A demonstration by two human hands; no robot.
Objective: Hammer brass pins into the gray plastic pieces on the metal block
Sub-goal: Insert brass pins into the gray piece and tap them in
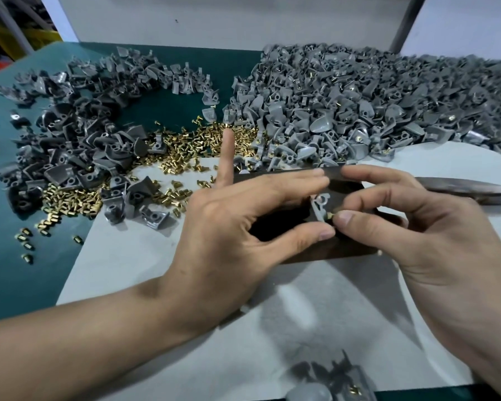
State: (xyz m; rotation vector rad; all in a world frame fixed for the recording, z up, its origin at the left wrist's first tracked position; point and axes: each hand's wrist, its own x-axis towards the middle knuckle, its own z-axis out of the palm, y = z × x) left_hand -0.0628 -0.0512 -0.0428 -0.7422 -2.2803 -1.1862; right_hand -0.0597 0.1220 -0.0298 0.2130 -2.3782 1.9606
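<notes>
Nearest, at the bottom edge, blurred gray pieces [327, 374] with brass specks. Above them, at centre frame, left hand [237, 227] pinching one gray plastic piece [318, 205] between thumb and fingers over the dark metal block [350, 251], forefinger sticking out straight. Right hand [422, 233] gripping a brass pin [329, 216] in thumb and forefinger, tip at the piece's edge. Not yet seated, nothing hammered. Likely to tilt or drop among the loose pins [209, 146] if started crooked; likely to jam or crack the plastic if struck off-square. At right edge, dark long shape [472, 191], perhaps the hammer handle.
</notes>
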